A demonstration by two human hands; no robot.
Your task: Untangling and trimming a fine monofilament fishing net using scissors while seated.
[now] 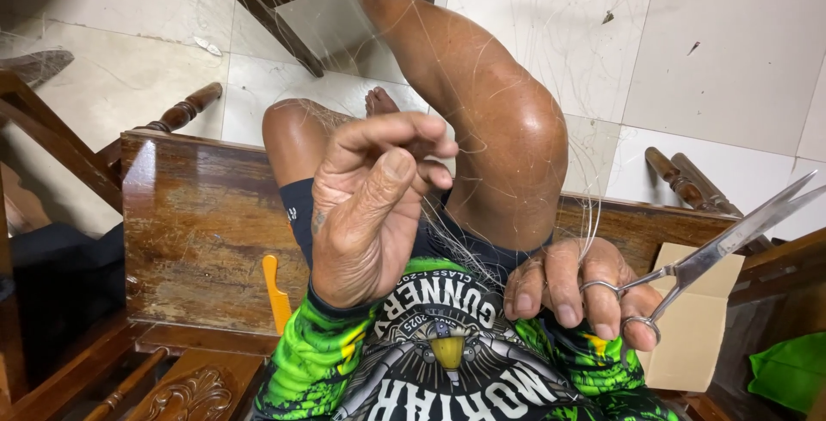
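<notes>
At the centre of the frame the left hand [370, 206] has its fingers [404, 167] pinched together, thumb against forefinger, on fine, pale fishing-net filament [447, 240] (too thin to follow all the way). The strands run from the pinch down to the lower right and also fan upward across the bare knee [508, 129]. At lower right the right hand [572, 288] has its fingers threaded through the loops of steel scissors [714, 253], gripping them; the blades stand slightly apart and point toward the right edge. Both hands hover above a lap in a green and black printed shirt [447, 361]. Behind them lies a worn wooden bench [198, 232], with an orange plastic netting needle [277, 296] at its lower edge and a cardboard box [701, 326] at lower right.
</notes>
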